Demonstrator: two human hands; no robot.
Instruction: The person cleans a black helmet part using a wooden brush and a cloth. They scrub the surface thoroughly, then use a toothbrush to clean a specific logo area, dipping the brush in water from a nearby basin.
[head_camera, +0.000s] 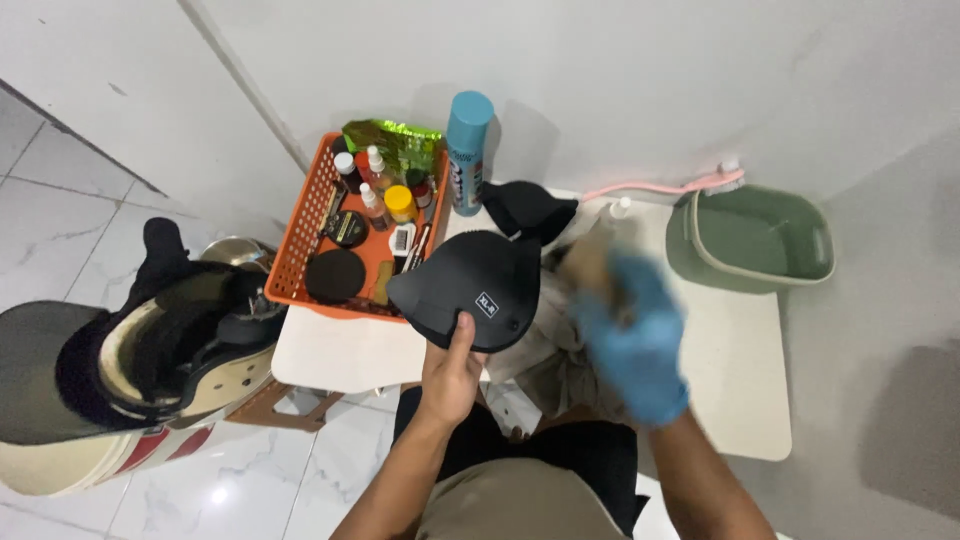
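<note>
Black foam helmet cheek pad (468, 292), curved, w/ a small white size tag – pinched at its lower edge by the bare left hand (452, 372), thumb on top, fingers beneath, so the padded face is turned up toward the viewer and held clear above the small white table (735, 370). Right hand (632, 340), in a blue glove, is motion-blurred just beside the pad over a crumpled pale cloth (545, 355); whether it is apart or clamped on anything cannot be told, though a brownish blur sits at its upper end.

Counts & placement:
- Cheek pads: 2 – one in hand, a second black pad (525, 208) lying on the table behind it, near the wall.
- Orange plastic mesh basket (300, 235): 1, at the table's left end, keeping small supplies together – approx. 3 little spray bottles, 1 yellow-capped jar, 2 round black tins, 1 green foil packet; exact contents partly hidden.
- Tall light-blue aerosol can (468, 150): 1, upright betw. basket and second pad.
- Green plastic basin (755, 240): 1, at the table's far right corner, w/ a pink long-handled brush (665, 186) lying behind its rim.
- Cream motorcycle helmet with red stripes (140, 390): 1, opening up, lining exposed, left of the table above the white tiled floor (60, 230).
</note>
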